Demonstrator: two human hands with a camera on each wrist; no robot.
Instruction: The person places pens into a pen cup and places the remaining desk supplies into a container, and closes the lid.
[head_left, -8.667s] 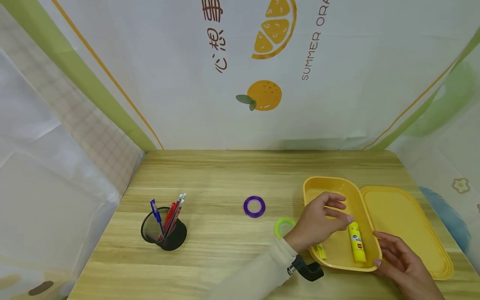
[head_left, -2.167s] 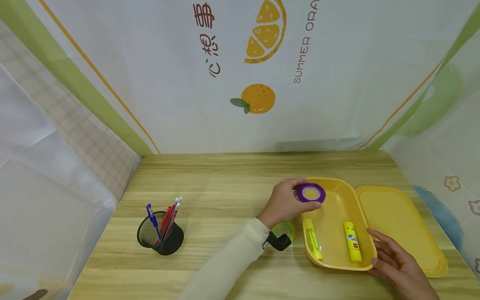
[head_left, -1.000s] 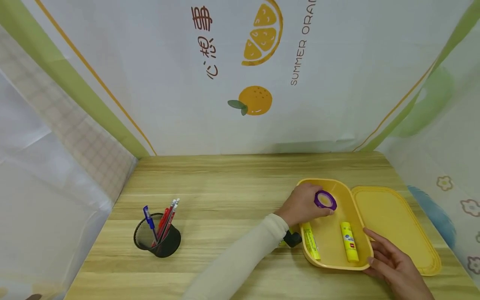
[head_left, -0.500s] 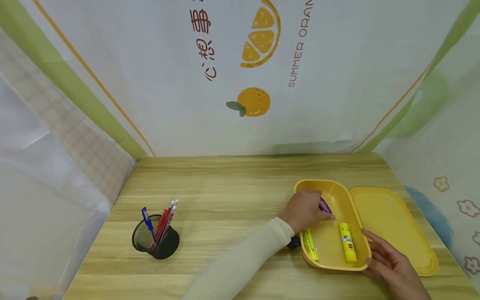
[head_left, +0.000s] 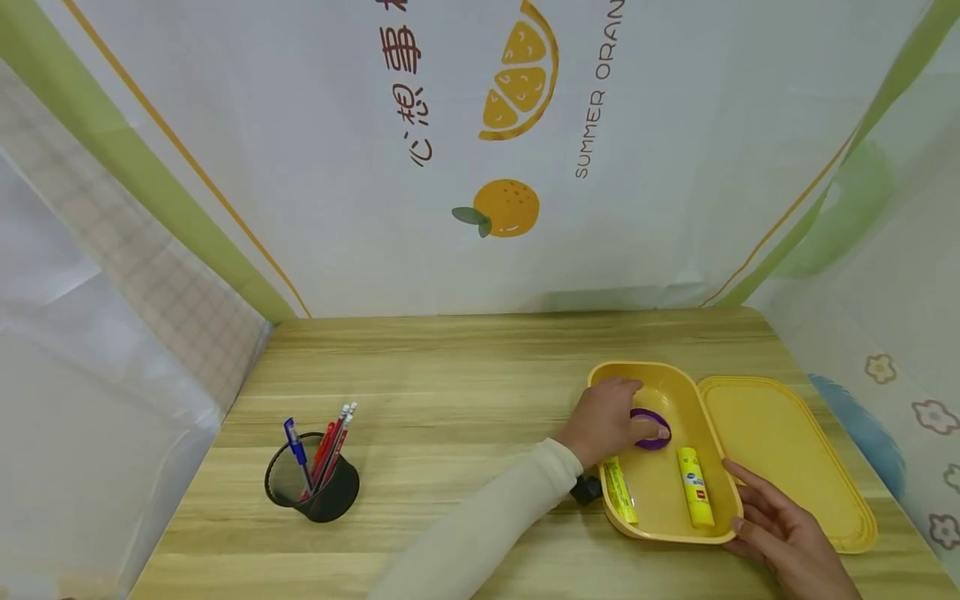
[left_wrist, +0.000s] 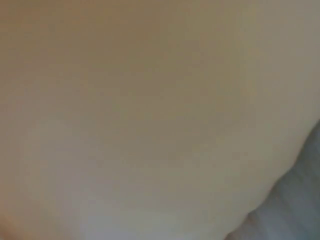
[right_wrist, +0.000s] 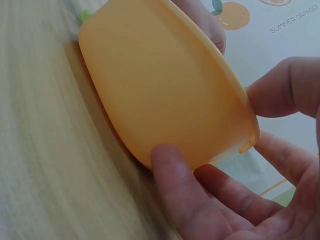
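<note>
A yellow plastic box (head_left: pixel 663 512) stands on the table at the right. Inside, a purple tape roll (head_left: pixel 651 446) lies flat on the floor of the box. My left hand (head_left: pixel 603 421) reaches over the left wall, its thumb across the roll and its index finger stretched apart from it. My right hand (head_left: pixel 787 529) holds the box's near right corner; the right wrist view shows its fingers on the outer wall (right_wrist: pixel 165 90). A yellow glue stick (head_left: pixel 696 487) and a slim yellow printed stick (head_left: pixel 620 492) also lie inside. Blurred skin tones fill the left wrist view.
A matching yellow lid (head_left: pixel 780 458) lies right of the box. At the left stands a black mesh pen holder (head_left: pixel 333 496) with a blue pen (head_left: pixel 295 442) and several red pencils (head_left: pixel 341 433). A bit of green (right_wrist: pixel 85 15) shows beside the box's base. Printed cloth (head_left: pixel 337 167) hangs behind.
The left hand lowered the purple tape roll from above the box into it and let it go flat, its index finger now apart. The right hand stays at the box corner.
</note>
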